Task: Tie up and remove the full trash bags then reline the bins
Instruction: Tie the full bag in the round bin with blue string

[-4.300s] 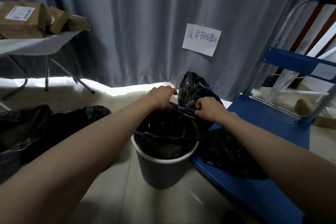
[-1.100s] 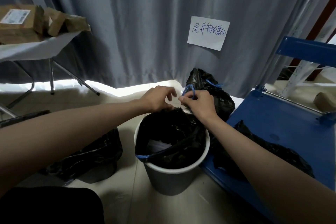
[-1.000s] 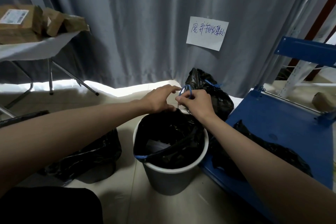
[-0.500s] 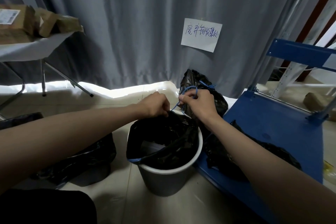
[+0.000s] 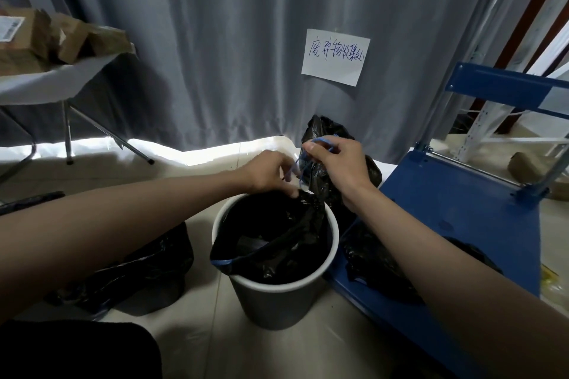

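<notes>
Inside the grey bin (image 5: 271, 301) sits a black trash bag (image 5: 277, 243); both the left hand (image 5: 268, 171) and right hand (image 5: 338, 163) pinch its blue drawstring (image 5: 303, 163) above the rim.

A grey curtain (image 5: 215, 40) hangs in long folds across the back, with a white paper sign (image 5: 335, 56) bearing blue handwriting fixed to it and a strip of daylight showing along its hem. The floor (image 5: 200, 344) is pale tile, and at the left a folding table (image 5: 58, 84) with metal legs carries cardboard boxes (image 5: 40, 40) on a white cover. A blue platform trolley (image 5: 455, 194) stands at the right
</notes>
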{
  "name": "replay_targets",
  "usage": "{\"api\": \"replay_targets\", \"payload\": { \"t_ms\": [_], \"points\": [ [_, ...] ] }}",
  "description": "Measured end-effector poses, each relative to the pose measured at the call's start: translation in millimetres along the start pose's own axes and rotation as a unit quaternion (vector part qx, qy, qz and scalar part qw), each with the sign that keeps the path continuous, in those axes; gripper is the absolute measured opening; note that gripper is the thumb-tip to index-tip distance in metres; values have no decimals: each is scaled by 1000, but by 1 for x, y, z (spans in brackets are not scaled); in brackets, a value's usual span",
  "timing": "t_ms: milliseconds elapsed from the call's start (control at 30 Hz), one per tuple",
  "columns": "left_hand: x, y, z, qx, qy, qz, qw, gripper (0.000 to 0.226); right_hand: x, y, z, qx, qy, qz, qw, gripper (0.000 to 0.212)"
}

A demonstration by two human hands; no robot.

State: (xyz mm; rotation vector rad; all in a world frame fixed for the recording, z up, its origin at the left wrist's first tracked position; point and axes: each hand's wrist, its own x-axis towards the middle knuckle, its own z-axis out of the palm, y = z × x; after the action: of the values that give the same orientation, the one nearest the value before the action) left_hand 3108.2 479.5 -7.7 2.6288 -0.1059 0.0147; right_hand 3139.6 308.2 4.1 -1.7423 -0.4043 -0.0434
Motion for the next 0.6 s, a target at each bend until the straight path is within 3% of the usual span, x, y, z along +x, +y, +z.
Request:
{"api": "replay_targets", "payload": {
  "t_ms": [133,267,400,500,600],
  "points": [
    [8,20,-2,-87,89,37,992,24,-4,-7,3,52,-51,-25,997,7],
    [11,23,-5,-86,98,4,991,14,-5,4,-1,26,-33,-30,999,6],
    [8,17,-10,-103,83,7,991,26,-9,38,-6,-161,-76,35,983,36],
    [5,18,-14,-124,96,3,988,13,-13,54,-4,-281,-140,70,947,13],
    [2,19,-17,-137,115,0,984,25,-15,53,4,-349,-144,65,924,10]
  ]
}}
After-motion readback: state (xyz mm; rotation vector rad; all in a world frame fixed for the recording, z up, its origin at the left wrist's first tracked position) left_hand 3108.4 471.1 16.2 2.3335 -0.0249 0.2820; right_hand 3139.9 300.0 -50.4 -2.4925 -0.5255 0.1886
